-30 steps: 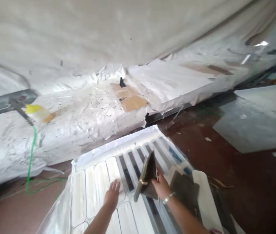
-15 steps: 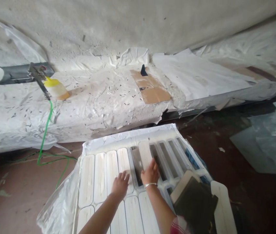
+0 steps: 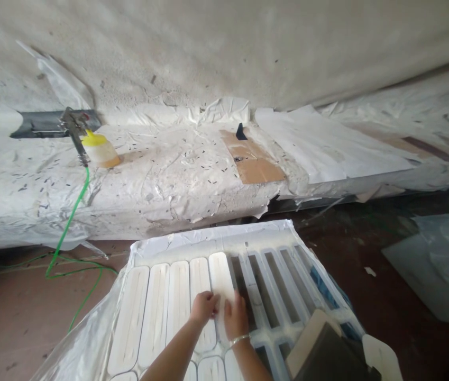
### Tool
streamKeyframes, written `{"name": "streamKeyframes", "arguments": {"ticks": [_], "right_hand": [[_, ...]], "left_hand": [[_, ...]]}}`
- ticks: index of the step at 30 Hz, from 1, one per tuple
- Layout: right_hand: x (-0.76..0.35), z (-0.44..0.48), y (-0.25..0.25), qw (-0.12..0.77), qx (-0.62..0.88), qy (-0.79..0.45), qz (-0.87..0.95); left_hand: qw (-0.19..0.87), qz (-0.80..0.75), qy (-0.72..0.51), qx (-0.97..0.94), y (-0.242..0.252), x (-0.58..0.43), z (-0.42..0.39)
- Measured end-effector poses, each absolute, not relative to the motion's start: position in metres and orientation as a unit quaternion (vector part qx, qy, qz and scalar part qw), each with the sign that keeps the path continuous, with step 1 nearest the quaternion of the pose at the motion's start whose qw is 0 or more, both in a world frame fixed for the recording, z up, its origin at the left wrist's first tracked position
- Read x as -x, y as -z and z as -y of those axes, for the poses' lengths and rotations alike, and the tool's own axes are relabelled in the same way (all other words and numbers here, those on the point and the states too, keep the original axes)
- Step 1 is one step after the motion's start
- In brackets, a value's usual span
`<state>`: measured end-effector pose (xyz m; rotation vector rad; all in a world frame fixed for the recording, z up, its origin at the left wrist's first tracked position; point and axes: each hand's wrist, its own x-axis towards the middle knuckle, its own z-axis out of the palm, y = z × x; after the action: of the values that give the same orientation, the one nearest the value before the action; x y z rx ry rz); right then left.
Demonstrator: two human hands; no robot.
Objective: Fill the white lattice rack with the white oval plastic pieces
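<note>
A white oblong panel (image 3: 219,267) with rounded ends lies over a slot of the frame (image 3: 192,241) in front of me. My right hand (image 3: 236,317), with a bracelet at its wrist, grips the panel's right edge. Bunched at the left edge of the same panel are the fingers of my left hand (image 3: 205,307), closed against it. To the left, several matching panels (image 3: 129,312) sit side by side, each with a thin line down its middle. Open slots (image 3: 264,288) show to the right of my hands.
A dark block with a pale side (image 3: 323,349) rests on the frame's right part, beside another white panel (image 3: 381,357). Beyond stands a ledge covered in stained sheeting, with a spray gun (image 3: 75,135), its yellow-capped cup (image 3: 99,151), a green hose (image 3: 69,222) and cardboard (image 3: 256,161).
The panel in my right hand has shifted left and now lies next to the row of panels. My left hand has moved to its edge, fingers drawn together. The whole view has shifted slightly.
</note>
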<state>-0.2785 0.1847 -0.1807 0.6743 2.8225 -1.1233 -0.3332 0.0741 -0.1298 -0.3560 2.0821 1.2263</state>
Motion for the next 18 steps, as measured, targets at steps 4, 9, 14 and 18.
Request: {"name": "streamKeyframes", "arguments": {"ticks": [4,9,14,18], "right_hand": [[0.281,-0.192,0.165,0.099,-0.201,0.350,-0.910],[0.295,-0.198,0.131,0.201,-0.176,0.281,-0.922],[0.308,-0.196,0.115,0.292,-0.148,0.218,-0.920],[0.316,-0.196,0.113,0.307,-0.146,0.218,-0.915]], "left_hand": [[0.333,-0.828,-0.430,0.137,0.137,0.341,-0.070],[0.356,-0.838,-0.396,0.120,0.142,0.348,-0.068],[0.406,-0.811,-0.400,0.128,0.143,0.346,-0.064],[0.424,-0.819,-0.373,0.101,0.142,0.345,-0.060]]}}
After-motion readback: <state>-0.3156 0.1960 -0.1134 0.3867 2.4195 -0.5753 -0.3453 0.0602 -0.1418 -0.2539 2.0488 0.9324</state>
